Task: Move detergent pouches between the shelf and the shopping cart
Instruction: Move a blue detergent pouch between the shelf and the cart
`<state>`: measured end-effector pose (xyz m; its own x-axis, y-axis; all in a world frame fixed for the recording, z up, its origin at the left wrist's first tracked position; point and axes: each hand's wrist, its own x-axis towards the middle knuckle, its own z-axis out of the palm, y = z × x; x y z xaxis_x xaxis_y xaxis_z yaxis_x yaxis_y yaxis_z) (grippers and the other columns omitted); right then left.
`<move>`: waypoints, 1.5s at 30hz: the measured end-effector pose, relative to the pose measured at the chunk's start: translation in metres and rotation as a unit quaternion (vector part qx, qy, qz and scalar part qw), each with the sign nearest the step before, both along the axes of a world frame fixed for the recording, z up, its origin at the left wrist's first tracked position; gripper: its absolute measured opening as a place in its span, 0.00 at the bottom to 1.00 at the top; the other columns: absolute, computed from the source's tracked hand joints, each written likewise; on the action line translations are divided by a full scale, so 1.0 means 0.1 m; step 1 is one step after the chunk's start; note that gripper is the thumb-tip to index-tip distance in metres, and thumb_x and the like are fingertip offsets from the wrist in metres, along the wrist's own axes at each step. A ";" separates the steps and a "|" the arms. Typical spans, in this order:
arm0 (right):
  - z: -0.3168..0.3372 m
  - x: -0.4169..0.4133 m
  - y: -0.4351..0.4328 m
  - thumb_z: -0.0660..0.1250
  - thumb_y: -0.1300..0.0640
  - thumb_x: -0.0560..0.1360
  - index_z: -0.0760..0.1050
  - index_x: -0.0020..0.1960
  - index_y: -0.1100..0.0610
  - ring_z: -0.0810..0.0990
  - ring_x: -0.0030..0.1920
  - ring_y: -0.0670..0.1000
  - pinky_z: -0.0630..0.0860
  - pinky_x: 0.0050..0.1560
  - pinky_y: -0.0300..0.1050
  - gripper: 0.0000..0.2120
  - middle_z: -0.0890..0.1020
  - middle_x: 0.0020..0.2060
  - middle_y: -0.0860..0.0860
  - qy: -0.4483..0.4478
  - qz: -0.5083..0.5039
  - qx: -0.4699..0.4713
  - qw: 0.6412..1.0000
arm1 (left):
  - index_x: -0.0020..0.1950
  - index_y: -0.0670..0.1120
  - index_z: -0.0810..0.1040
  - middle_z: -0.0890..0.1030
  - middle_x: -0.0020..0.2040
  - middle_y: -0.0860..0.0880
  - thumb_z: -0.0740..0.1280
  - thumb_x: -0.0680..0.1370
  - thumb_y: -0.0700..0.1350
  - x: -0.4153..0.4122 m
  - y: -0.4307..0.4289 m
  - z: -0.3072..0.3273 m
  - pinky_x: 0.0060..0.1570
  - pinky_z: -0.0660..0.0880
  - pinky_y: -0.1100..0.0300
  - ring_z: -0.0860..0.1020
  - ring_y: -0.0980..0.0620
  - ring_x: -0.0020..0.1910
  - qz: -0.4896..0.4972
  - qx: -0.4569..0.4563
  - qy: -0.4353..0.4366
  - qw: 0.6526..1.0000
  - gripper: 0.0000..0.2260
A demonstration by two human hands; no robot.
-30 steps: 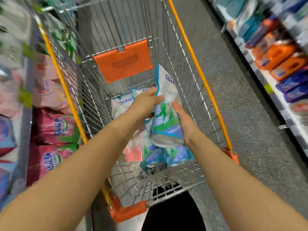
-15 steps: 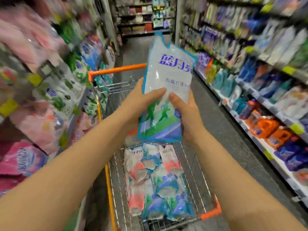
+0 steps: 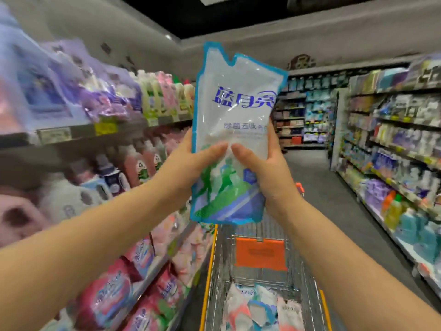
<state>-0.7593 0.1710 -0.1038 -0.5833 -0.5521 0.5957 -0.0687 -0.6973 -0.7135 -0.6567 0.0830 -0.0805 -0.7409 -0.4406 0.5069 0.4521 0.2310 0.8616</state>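
A detergent pouch (image 3: 235, 139) printed 蓝月亮 in blue is held upright above the shopping cart (image 3: 262, 283), gripped by the left hand (image 3: 191, 161) and right hand (image 3: 265, 168), thumbs curled across its front. More pouches (image 3: 260, 306) lie in the cart. The shelf (image 3: 95, 132) stands to the left.

I see a clear detergent pouch (image 3: 235, 130) edged blue, with blue lettering and green runners; cart flap (image 3: 260, 254) orange, rails (image 3: 208, 271) yellow.
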 end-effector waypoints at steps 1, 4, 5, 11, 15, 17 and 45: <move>0.13 0.15 0.00 0.72 0.60 0.65 0.68 0.67 0.52 0.81 0.56 0.58 0.78 0.56 0.55 0.32 0.81 0.56 0.54 0.013 0.014 -0.003 1.000 | 0.55 0.51 0.73 0.84 0.43 0.52 0.64 0.74 0.38 0.19 0.02 0.11 0.38 0.80 0.59 0.83 0.52 0.40 0.010 -0.005 0.005 1.000 0.13; 0.45 0.63 -0.12 0.72 0.60 0.64 0.68 0.67 0.53 0.81 0.56 0.57 0.78 0.57 0.53 0.33 0.81 0.57 0.55 0.046 0.064 -0.023 0.997 | 0.62 0.47 0.71 0.84 0.47 0.48 0.65 0.72 0.39 0.84 0.09 0.44 0.38 0.79 0.59 0.83 0.50 0.42 0.046 -0.026 0.033 0.998 0.19; 0.56 0.82 -0.15 0.72 0.60 0.64 0.66 0.69 0.54 0.80 0.57 0.57 0.77 0.58 0.53 0.35 0.80 0.58 0.56 0.056 0.082 -0.031 0.995 | 0.62 0.46 0.72 0.84 0.48 0.47 0.67 0.71 0.40 1.06 0.11 0.53 0.40 0.80 0.58 0.83 0.50 0.43 0.067 -0.035 0.040 0.996 0.20; 1.04 2.11 -0.48 0.72 0.63 0.66 0.70 0.63 0.54 0.83 0.49 0.51 0.80 0.47 0.43 0.27 0.83 0.52 0.54 0.118 0.198 -0.096 0.968 | 0.62 0.43 0.73 0.83 0.49 0.43 0.67 0.71 0.41 2.45 0.11 0.93 0.40 0.81 0.56 0.83 0.48 0.42 0.192 -0.070 0.058 0.977 0.19; 1.23 3.07 -0.84 0.74 0.61 0.64 0.72 0.59 0.49 0.83 0.50 0.51 0.80 0.48 0.45 0.25 0.84 0.49 0.49 0.121 0.269 -0.123 0.948 | 0.54 0.49 0.79 0.84 0.45 0.47 0.63 0.74 0.37 3.48 0.02 1.14 0.41 0.81 0.58 0.83 0.49 0.41 0.284 -0.100 0.060 0.952 0.12; 1.30 3.52 -0.97 0.76 0.58 0.63 0.73 0.56 0.46 0.84 0.49 0.50 0.80 0.50 0.47 0.25 0.85 0.47 0.46 0.117 0.302 -0.134 0.937 | 0.54 0.50 0.79 0.84 0.48 0.45 0.62 0.76 0.37 3.92 -0.04 1.25 0.44 0.81 0.57 0.83 0.48 0.44 0.324 -0.112 0.053 0.938 0.12; 1.95 7.01 -3.30 0.79 0.47 0.62 0.50 0.74 0.45 0.66 0.57 0.46 0.63 0.61 0.38 0.51 0.63 0.59 0.48 0.304 0.337 -0.108 0.884 | 0.62 0.50 0.71 0.82 0.49 0.49 0.69 0.74 0.36 7.18 -1.52 1.86 0.41 0.79 0.54 0.81 0.51 0.44 0.707 -0.047 -0.104 0.698 0.20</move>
